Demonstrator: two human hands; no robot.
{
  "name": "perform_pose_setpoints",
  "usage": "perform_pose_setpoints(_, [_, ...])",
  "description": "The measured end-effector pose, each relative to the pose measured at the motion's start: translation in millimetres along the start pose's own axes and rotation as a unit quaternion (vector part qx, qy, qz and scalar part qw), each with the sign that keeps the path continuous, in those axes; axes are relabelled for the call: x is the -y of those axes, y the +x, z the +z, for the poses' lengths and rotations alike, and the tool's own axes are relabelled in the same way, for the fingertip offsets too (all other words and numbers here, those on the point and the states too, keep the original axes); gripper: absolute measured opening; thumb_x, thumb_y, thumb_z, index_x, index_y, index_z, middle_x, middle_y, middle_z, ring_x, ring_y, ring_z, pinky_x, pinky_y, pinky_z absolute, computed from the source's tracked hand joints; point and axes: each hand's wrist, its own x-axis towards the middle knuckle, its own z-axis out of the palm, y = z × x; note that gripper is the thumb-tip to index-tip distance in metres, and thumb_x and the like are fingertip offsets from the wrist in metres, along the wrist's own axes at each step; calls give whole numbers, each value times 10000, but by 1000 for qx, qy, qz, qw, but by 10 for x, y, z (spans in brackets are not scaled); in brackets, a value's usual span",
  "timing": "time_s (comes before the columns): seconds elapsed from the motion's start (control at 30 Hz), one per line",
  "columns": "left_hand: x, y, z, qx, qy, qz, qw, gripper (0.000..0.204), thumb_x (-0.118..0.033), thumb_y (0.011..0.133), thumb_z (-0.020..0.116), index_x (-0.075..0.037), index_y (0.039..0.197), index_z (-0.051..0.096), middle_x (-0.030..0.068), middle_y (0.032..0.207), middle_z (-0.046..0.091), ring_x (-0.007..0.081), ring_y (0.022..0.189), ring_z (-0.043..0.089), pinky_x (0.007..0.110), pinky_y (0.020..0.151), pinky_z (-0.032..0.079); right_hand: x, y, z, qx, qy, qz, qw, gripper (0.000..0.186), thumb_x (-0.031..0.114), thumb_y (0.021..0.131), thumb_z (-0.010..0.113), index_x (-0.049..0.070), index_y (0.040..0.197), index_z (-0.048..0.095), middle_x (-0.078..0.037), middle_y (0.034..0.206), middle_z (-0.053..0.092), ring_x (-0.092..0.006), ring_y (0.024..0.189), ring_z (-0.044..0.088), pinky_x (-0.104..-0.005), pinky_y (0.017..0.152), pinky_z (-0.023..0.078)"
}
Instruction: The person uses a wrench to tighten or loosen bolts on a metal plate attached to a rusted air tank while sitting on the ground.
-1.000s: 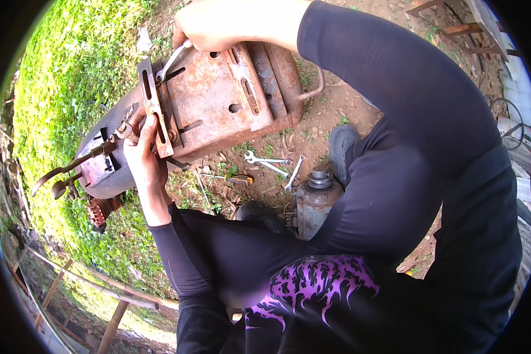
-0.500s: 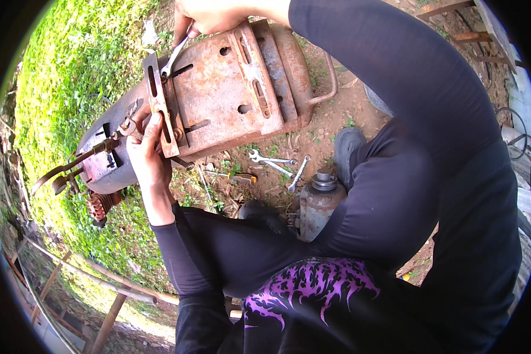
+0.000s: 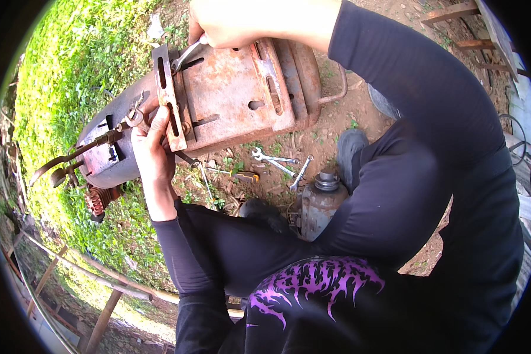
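Observation:
A rusty metal tank (image 3: 242,94) lies before me, with a flat plate on its upper side. Across the plate's left end sits a slotted metal bracket (image 3: 170,100). My left hand (image 3: 152,141) grips the bracket's near half, thumb pressed on top and the other fingers partly hidden beside the tank. My right hand (image 3: 230,26) holds a wrench (image 3: 187,58) by its handle. The wrench's head is at the far part of the bracket, and what it sits on is hard to make out. A second slotted bar (image 3: 272,88) crosses the plate's right side.
On the dirt lie several wrenches (image 3: 274,158) and a screwdriver with a yellow-and-black handle (image 3: 246,176). A rusty bottle-shaped jack (image 3: 323,206) stands between my feet. A bent metal handle (image 3: 339,88) juts from the tank's right end. Pipe fittings (image 3: 82,156) stick out at its left end.
My right hand has moved right, swinging the wrench handle clockwise about its head. The tank and bracket appear slightly shifted to the right, with my left hand still on the bracket.

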Motion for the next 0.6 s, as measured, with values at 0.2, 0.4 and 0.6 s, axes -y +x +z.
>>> perform_pose_setpoints(0.2, [-14, 27, 66, -6, 1, -1, 1000, 299, -100, 963, 640, 22, 1233, 604, 77, 999, 690, 139, 796, 675, 287, 691, 564, 227, -323, 220, -146, -108, -12, 983, 151, 145, 822, 610, 44, 862, 715, -151, 828, 720, -304, 805, 721, -456, 740, 575])
perform_pose_setpoints(0.4, [-41, 4, 75, -17, 0, -12, 1000, 289, -107, 964, 643, 16, 1223, 609, 78, 1003, 691, 144, 776, 674, 283, 664, 559, 624, -380, 16, 0, -97, 3, 995, 122, 188, 817, 645, 76, 801, 691, -108, 776, 708, -250, 759, 727, -399, 628, 586])
perform_pose_setpoints(0.6, [-23, 9, 39, -13, 1, -9, 1000, 295, -109, 964, 647, 12, 1231, 612, 69, 990, 695, 140, 769, 671, 279, 649, 555, 421, -316, 113, -46, -39, -32, 998, 138, 183, 773, 659, 45, 765, 672, -115, 762, 682, -257, 784, 714, -401, 687, 586])
